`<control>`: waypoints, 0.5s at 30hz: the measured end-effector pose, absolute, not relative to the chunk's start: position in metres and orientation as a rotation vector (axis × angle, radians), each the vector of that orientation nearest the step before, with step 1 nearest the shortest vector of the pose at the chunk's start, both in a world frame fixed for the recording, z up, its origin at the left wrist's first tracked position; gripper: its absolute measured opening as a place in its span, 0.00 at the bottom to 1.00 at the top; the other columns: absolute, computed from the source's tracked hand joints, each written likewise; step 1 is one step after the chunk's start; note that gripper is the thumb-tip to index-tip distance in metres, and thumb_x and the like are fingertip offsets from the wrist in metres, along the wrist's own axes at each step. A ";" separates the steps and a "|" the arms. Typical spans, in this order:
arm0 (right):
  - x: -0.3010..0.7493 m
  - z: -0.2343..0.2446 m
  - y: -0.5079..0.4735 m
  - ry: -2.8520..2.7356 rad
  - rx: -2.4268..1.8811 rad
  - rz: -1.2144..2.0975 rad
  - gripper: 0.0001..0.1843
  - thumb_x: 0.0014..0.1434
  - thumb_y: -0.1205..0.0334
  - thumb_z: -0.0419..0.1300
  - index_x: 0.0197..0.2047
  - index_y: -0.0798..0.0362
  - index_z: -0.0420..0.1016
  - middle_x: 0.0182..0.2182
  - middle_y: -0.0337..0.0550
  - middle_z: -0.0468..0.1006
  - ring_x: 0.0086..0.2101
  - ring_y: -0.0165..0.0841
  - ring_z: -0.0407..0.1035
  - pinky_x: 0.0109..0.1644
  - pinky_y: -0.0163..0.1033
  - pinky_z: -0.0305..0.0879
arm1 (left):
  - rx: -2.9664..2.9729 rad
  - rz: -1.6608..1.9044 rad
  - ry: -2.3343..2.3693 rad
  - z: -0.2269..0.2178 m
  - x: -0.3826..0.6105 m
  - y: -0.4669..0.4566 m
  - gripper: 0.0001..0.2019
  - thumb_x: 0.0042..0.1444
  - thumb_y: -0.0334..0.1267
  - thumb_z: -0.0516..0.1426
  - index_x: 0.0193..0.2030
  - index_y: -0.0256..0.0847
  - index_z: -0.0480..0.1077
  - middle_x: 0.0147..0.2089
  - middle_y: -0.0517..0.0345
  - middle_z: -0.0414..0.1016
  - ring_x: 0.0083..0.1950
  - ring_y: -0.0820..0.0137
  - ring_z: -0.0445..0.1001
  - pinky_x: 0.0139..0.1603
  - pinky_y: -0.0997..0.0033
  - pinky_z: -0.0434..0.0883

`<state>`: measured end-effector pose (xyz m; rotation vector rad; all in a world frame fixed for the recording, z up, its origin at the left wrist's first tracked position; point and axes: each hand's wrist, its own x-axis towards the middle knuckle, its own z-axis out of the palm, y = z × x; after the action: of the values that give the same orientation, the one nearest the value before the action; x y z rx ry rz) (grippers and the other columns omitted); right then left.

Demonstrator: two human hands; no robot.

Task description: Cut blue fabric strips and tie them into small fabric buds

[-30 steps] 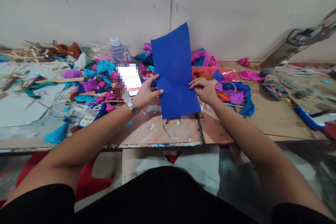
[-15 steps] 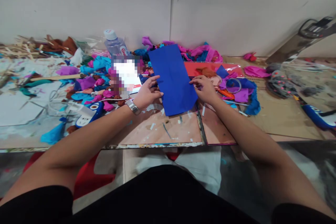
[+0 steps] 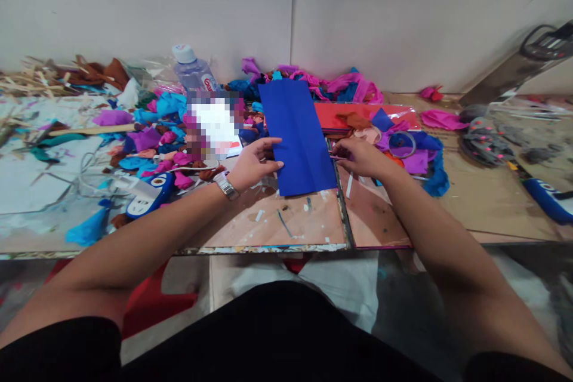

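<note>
A dark blue rectangular sheet [image 3: 296,134] lies flat on the worn brown table [image 3: 295,221], running away from me toward the wall. My left hand [image 3: 251,164], with a metal watch at the wrist, rests at the sheet's left edge; its fingers are stretched out flat onto the blue surface. My right hand [image 3: 360,157] sits at the sheet's right edge with its fingers curled and pinched close to that edge.
Crumpled pink, purple and cyan scraps [image 3: 156,137] pile up left and behind. A plastic water bottle [image 3: 193,74] stands at the back left. A red sheet [image 3: 358,116], a tape ring [image 3: 401,144], wooden sticks [image 3: 36,80] and a blue-white device [image 3: 145,197] lie around.
The blue sheet was held upright a second ago and has come down flat on the table. Both hands have stayed at its side edges, and the left fingers have spread onto it.
</note>
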<state>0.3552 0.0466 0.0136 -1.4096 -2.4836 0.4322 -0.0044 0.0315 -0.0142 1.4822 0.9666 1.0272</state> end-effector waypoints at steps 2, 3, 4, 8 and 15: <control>0.353 0.013 0.045 -2.459 -1.429 0.432 0.19 0.61 0.65 0.65 0.55 0.55 0.81 0.46 0.53 0.86 0.44 0.46 0.79 0.50 0.47 0.72 | 1.506 0.977 1.026 -0.016 -0.004 0.030 0.27 0.52 0.39 0.74 0.59 0.39 0.80 0.45 0.51 0.83 0.40 0.69 0.80 0.41 0.66 0.84; 0.353 0.014 0.044 -2.443 -1.442 0.422 0.21 0.61 0.65 0.66 0.57 0.55 0.81 0.47 0.54 0.87 0.45 0.46 0.79 0.50 0.47 0.72 | 1.504 0.963 1.046 -0.016 -0.003 0.029 0.24 0.53 0.39 0.73 0.57 0.38 0.81 0.42 0.52 0.82 0.37 0.70 0.79 0.39 0.66 0.83; 0.353 0.014 0.043 -2.420 -1.454 0.400 0.23 0.60 0.64 0.67 0.59 0.55 0.80 0.48 0.55 0.87 0.45 0.46 0.80 0.50 0.47 0.73 | 1.487 0.962 1.052 -0.017 -0.003 0.029 0.23 0.54 0.39 0.73 0.57 0.38 0.82 0.41 0.53 0.82 0.37 0.70 0.78 0.39 0.66 0.83; 0.362 0.014 0.047 -2.242 -1.453 0.298 0.27 0.59 0.62 0.69 0.62 0.57 0.80 0.49 0.55 0.87 0.45 0.46 0.79 0.53 0.50 0.74 | 1.368 0.989 0.991 -0.017 -0.001 0.027 0.32 0.57 0.39 0.71 0.69 0.43 0.74 0.46 0.50 0.82 0.41 0.66 0.82 0.40 0.62 0.85; 0.353 0.021 0.047 -1.575 -1.287 0.810 0.28 0.55 0.61 0.72 0.60 0.53 0.81 0.42 0.44 0.84 0.38 0.36 0.77 0.46 0.44 0.78 | 1.384 1.107 0.932 -0.019 -0.001 0.028 0.44 0.51 0.39 0.75 0.74 0.46 0.67 0.73 0.41 0.72 0.56 0.59 0.83 0.53 0.55 0.86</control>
<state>0.3529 0.0474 0.0207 -1.2871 -1.5752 0.8102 -0.0006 0.0281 -0.0186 1.3844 0.9322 1.1066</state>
